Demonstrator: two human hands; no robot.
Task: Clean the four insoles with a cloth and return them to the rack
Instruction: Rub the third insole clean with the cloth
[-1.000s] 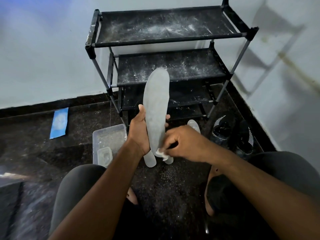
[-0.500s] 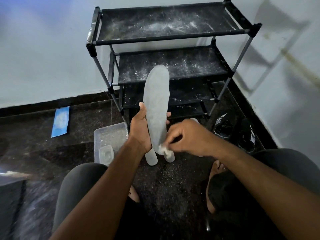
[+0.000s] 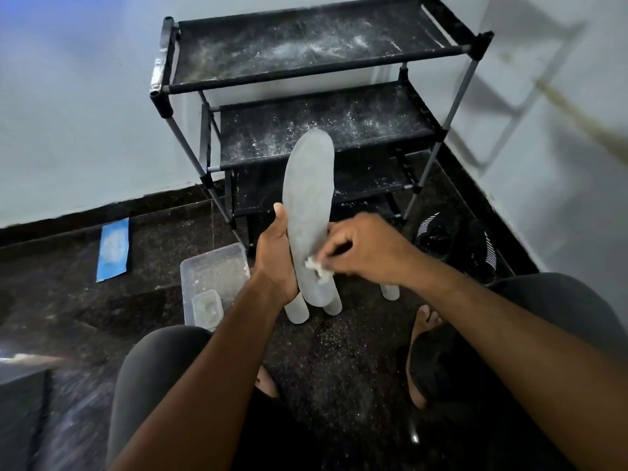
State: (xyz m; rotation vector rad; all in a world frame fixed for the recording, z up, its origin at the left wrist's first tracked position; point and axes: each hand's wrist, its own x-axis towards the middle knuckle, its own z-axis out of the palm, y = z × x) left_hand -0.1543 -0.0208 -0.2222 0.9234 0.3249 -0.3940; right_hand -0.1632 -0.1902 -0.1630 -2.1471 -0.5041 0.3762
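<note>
A grey insole [image 3: 308, 198] stands upright in front of me, and my left hand [image 3: 274, 256] grips it from behind at its lower half. My right hand [image 3: 365, 249] pinches a small white cloth [image 3: 317, 266] against the insole's lower face. Three more pale insoles lie on the dark floor beneath, mostly hidden by my hands: one heel end [image 3: 296, 312] to the left, another [image 3: 333, 306] in the middle, a third [image 3: 389, 292] to the right. The black shoe rack [image 3: 316, 59] stands behind, its shelves dusted with white powder.
A clear plastic tub [image 3: 212, 273] with a smaller container [image 3: 206, 305] inside sits on the floor left of my hands. A blue packet [image 3: 114, 249] lies further left. A pair of black shoes [image 3: 455, 243] rests by the right wall. My knees and bare feet frame the speckled floor.
My right hand has slid the cloth slightly up the insole's lower face. The insole stays upright in my left hand.
</note>
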